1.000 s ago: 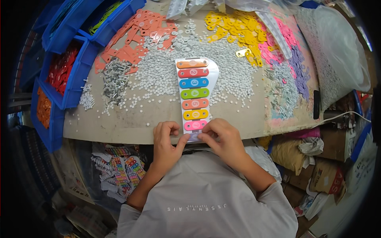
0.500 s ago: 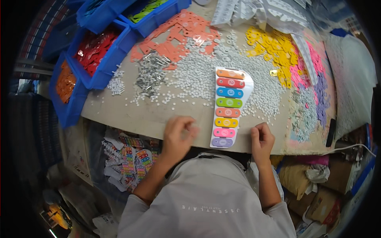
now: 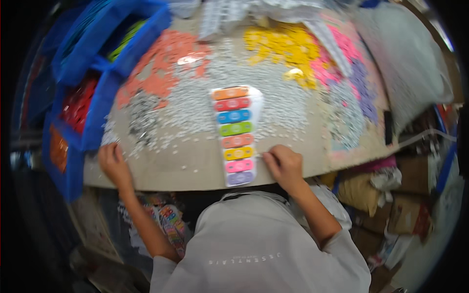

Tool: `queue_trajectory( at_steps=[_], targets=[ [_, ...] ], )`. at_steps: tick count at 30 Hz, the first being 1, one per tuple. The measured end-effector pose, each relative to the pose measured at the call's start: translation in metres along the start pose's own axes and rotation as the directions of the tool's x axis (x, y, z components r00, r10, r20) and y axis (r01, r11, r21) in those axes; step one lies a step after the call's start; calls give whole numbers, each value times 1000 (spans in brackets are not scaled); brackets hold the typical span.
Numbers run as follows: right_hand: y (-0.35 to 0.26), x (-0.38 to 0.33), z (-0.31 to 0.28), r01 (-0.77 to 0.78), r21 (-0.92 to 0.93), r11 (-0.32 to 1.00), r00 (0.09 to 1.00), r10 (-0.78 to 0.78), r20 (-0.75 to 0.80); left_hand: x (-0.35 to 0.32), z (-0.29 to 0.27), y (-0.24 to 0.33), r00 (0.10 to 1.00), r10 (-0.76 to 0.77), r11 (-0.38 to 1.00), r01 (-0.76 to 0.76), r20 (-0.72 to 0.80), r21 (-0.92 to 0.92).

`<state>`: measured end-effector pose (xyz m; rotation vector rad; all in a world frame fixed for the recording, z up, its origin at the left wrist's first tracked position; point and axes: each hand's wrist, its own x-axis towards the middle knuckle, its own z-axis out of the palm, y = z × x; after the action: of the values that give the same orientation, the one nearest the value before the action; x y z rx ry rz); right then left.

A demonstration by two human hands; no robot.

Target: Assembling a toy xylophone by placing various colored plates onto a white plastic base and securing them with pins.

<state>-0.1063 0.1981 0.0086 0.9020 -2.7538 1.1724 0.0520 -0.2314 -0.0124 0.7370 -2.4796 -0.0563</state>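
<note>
Toy xylophone [image 3: 235,134] sits at the table's [image 3: 195,168] near edge, all eight coloured bars look on. My right hand [image 3: 283,163] rests curled beside it, left hand [image 3: 113,161] spread near the left edge, pinching nothing. Screws probably left.

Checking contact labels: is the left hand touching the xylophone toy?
Apart. Head view shows the left hand far out on the table, bare tabletop separating it from the xylophone toy.

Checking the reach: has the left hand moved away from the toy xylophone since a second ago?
Yes. The left hand has gone leftward from the xylophone, toward the blue bins.
</note>
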Motion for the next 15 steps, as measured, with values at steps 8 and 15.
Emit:
queue_trajectory(
  at_steps=[8, 15],
  targets=[
    [35, 4, -53, -77, -195, 978, 916, -8, -402, 1, 5, -16, 999, 39, 996, -40, 16, 86],
    [84, -18, -134, -385, -529, 757, 898, 174, -405, -4, 8, -19, 1000, 7, 993, -9, 20, 119]
  ],
)
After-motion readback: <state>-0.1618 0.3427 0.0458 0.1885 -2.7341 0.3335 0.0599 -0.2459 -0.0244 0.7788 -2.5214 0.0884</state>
